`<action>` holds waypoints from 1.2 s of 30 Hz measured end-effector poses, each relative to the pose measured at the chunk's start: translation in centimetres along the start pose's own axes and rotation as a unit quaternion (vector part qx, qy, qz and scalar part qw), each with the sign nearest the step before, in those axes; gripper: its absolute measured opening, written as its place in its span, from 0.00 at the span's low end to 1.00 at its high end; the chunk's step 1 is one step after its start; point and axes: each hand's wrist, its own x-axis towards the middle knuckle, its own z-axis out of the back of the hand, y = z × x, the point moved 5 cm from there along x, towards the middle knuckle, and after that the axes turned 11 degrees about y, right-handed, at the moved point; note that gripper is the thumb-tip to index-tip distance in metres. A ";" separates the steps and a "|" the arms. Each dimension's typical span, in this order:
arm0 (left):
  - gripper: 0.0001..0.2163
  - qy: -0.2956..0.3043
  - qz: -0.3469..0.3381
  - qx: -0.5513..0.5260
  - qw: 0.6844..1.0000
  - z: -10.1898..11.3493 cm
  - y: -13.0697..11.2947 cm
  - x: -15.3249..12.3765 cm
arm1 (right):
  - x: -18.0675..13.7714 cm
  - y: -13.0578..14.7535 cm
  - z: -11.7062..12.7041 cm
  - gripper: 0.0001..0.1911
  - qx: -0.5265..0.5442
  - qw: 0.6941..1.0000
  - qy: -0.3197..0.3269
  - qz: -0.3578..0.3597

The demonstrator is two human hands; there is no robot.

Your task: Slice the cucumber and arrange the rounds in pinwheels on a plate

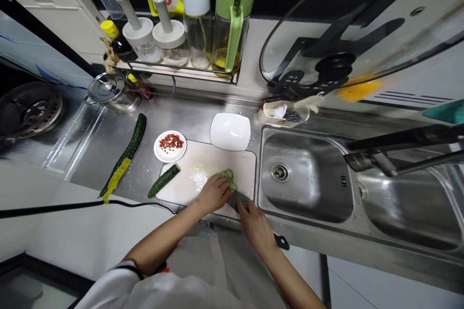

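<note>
Fingers of right hand (256, 227) gripping knife (238, 199), blade slanting beside left hand (213, 195). Left fingers curling low, probably steadying food; can't make out actual hold. Cucumber slices (227, 174) lying by left fingertips on cutting board (242, 164), likely shielding steel tabletop (177, 111).

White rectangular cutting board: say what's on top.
Green cucumber slices and part of a green cucumber; a round white plate and rectangular white plate overlap its edges. The left hand and grey metal knife hide what's beneath.
</note>
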 end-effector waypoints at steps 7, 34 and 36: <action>0.12 0.035 0.020 0.024 0.999 -0.5 -0.2 0.0 | 0.5 0.0 1.0 0.21 -0.013 1.000 0.010 0.011; 0.07 0.011 0.264 -0.106 0.959 -2.5 5.8 3.3 | -2.0 0.6 -0.8 0.20 0.135 0.984 0.112 -0.027; 0.07 0.002 0.259 -0.105 0.960 -2.3 5.6 3.4 | -2.0 0.6 -0.8 0.20 0.140 0.983 0.115 -0.027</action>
